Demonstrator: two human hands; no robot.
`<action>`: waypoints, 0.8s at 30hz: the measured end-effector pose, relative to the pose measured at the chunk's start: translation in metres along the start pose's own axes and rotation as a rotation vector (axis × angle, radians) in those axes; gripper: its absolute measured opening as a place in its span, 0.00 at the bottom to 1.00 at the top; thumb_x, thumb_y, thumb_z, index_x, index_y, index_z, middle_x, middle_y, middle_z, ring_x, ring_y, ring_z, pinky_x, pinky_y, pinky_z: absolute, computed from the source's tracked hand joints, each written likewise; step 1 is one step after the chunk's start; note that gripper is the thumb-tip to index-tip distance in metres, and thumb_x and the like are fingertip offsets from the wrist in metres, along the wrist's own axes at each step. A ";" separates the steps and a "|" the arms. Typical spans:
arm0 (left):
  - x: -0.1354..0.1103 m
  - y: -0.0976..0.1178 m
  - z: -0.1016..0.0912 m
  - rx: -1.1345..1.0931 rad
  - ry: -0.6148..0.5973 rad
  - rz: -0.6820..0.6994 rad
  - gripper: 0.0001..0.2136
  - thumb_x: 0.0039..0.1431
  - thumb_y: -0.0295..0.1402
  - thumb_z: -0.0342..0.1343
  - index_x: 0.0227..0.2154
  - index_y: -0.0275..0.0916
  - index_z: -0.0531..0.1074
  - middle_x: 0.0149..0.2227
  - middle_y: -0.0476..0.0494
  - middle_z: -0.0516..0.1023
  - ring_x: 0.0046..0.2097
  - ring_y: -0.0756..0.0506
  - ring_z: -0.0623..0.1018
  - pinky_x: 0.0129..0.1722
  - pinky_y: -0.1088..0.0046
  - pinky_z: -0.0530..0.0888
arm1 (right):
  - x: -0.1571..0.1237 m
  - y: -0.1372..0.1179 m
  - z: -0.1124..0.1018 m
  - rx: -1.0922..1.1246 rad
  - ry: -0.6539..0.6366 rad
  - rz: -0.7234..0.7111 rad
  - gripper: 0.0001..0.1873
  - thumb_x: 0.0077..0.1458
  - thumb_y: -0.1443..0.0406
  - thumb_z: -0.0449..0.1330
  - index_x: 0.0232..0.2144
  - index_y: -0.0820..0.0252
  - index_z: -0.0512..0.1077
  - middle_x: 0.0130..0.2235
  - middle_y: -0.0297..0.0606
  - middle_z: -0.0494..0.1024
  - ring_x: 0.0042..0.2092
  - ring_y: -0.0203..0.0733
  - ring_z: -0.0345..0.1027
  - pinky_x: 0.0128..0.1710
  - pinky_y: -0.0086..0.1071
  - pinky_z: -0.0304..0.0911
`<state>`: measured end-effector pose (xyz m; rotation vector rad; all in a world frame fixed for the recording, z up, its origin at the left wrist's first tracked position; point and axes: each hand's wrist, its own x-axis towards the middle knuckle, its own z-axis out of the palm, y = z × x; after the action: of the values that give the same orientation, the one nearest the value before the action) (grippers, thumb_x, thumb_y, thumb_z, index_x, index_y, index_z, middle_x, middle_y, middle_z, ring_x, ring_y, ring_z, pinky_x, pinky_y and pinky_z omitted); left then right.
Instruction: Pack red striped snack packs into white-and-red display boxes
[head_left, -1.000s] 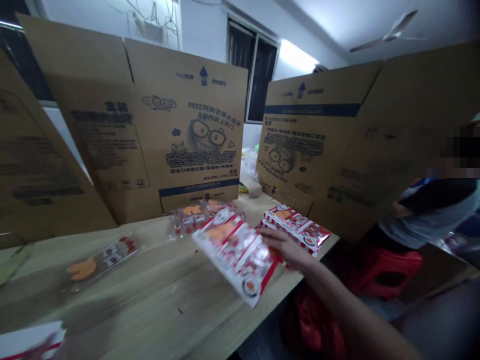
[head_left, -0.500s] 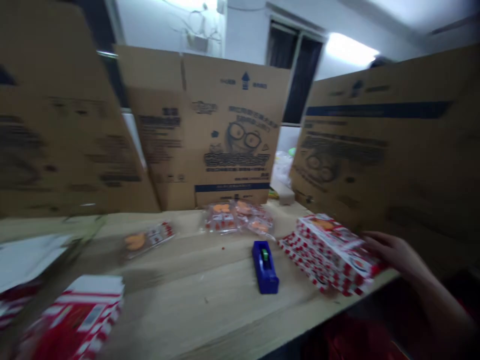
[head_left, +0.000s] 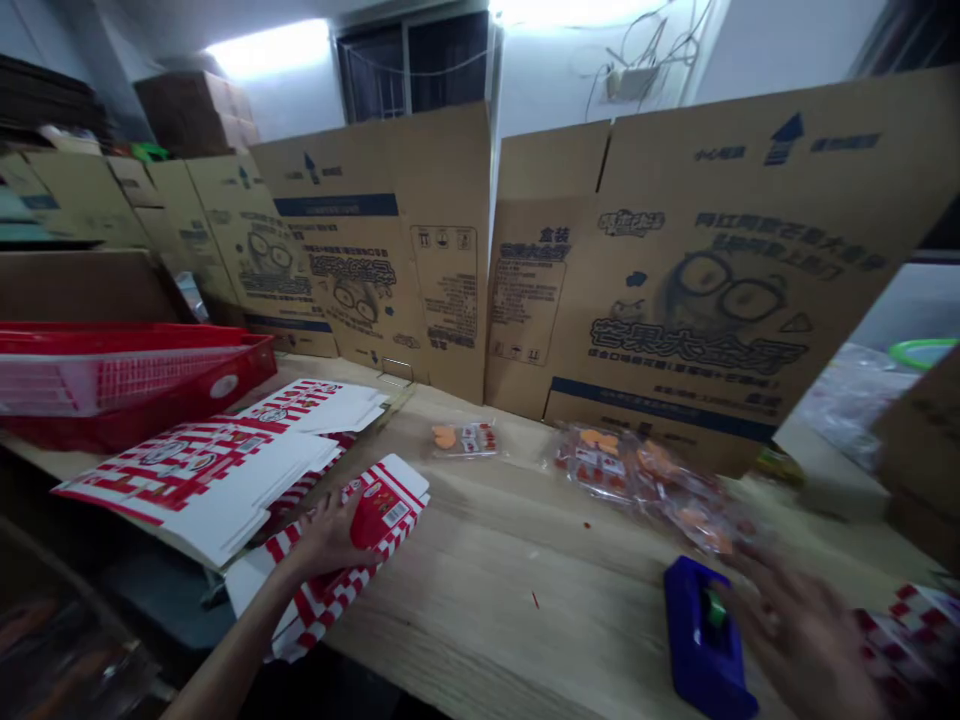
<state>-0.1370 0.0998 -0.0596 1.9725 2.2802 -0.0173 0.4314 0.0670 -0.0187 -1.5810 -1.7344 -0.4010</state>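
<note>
Head view: left hand (head_left: 328,541) palm-down on striped carton (head_left: 391,503)

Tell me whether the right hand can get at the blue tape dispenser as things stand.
Probably yes. The right hand, fingers spread, is right beside the blue tape dispenser on the wooden table, and nothing lies between them. Blur hides whether they touch.

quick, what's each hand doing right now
left hand: on the striped flat carton, grip cannot be told
right hand: open, blurred, beside the blue tape dispenser
</note>
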 end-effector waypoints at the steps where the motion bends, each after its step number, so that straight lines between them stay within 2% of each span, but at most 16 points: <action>1: 0.000 -0.002 -0.001 -0.011 -0.004 0.003 0.53 0.35 0.51 0.61 0.65 0.35 0.50 0.64 0.19 0.53 0.61 0.20 0.59 0.51 0.36 0.59 | -0.004 -0.011 0.015 0.031 -0.052 -0.073 0.17 0.54 0.50 0.53 0.34 0.49 0.78 0.44 0.49 0.79 0.45 0.58 0.73 0.46 0.55 0.64; 3: 0.000 -0.006 -0.006 -0.024 -0.021 0.009 0.54 0.33 0.51 0.62 0.65 0.34 0.49 0.64 0.20 0.53 0.62 0.21 0.58 0.52 0.38 0.60 | -0.013 -0.036 0.042 0.114 -0.130 -0.158 0.17 0.55 0.52 0.53 0.37 0.51 0.77 0.46 0.47 0.78 0.47 0.57 0.73 0.47 0.55 0.65; 6: -0.003 -0.008 -0.019 -0.032 -0.023 -0.001 0.54 0.33 0.50 0.62 0.64 0.32 0.49 0.62 0.21 0.57 0.61 0.23 0.59 0.54 0.39 0.59 | -0.029 -0.080 0.072 0.260 -0.242 -0.164 0.14 0.57 0.56 0.54 0.39 0.52 0.76 0.47 0.46 0.78 0.48 0.54 0.73 0.48 0.54 0.65; 9: -0.007 -0.005 -0.030 -0.015 0.024 0.016 0.54 0.34 0.50 0.62 0.65 0.33 0.47 0.62 0.22 0.58 0.61 0.25 0.60 0.56 0.38 0.56 | -0.041 -0.126 0.092 0.456 -0.399 -0.130 0.12 0.56 0.60 0.56 0.41 0.54 0.75 0.50 0.46 0.76 0.51 0.51 0.71 0.50 0.49 0.66; 12: -0.012 0.000 -0.029 0.033 0.005 0.052 0.57 0.33 0.52 0.62 0.65 0.33 0.46 0.63 0.20 0.55 0.62 0.23 0.59 0.56 0.36 0.53 | -0.042 -0.172 0.108 0.658 -0.548 -0.088 0.12 0.56 0.63 0.57 0.43 0.55 0.74 0.53 0.46 0.73 0.54 0.49 0.68 0.53 0.44 0.65; 15: -0.020 0.006 -0.022 0.070 -0.015 0.049 0.58 0.32 0.54 0.63 0.65 0.32 0.47 0.64 0.17 0.53 0.63 0.22 0.57 0.56 0.37 0.54 | -0.026 -0.220 0.127 0.850 -0.629 -0.090 0.13 0.54 0.65 0.58 0.43 0.56 0.74 0.51 0.44 0.75 0.54 0.47 0.68 0.54 0.42 0.63; 17: -0.027 0.013 -0.018 0.096 0.051 0.045 0.57 0.32 0.53 0.64 0.65 0.31 0.48 0.63 0.16 0.53 0.63 0.22 0.56 0.56 0.37 0.53 | -0.006 -0.253 0.142 0.944 -0.688 -0.061 0.14 0.51 0.67 0.59 0.42 0.57 0.74 0.48 0.43 0.77 0.51 0.47 0.70 0.53 0.41 0.63; 21: -0.041 0.028 -0.014 0.207 0.291 0.096 0.54 0.32 0.46 0.66 0.64 0.32 0.52 0.64 0.16 0.52 0.65 0.21 0.52 0.59 0.35 0.41 | 0.034 -0.313 0.178 1.028 -0.842 0.175 0.15 0.44 0.68 0.64 0.38 0.57 0.75 0.40 0.37 0.79 0.43 0.45 0.71 0.46 0.36 0.63; 24: -0.047 0.035 -0.010 0.222 0.338 0.169 0.51 0.33 0.42 0.66 0.64 0.34 0.55 0.65 0.19 0.52 0.65 0.19 0.50 0.59 0.35 0.35 | 0.052 -0.342 0.202 1.044 -0.843 0.311 0.14 0.39 0.67 0.67 0.33 0.58 0.73 0.34 0.35 0.78 0.41 0.44 0.69 0.43 0.35 0.62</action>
<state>-0.0966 0.0596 -0.0422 2.4423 2.3851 0.0903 0.0463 0.1742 -0.0345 -1.1829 -1.6979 1.2948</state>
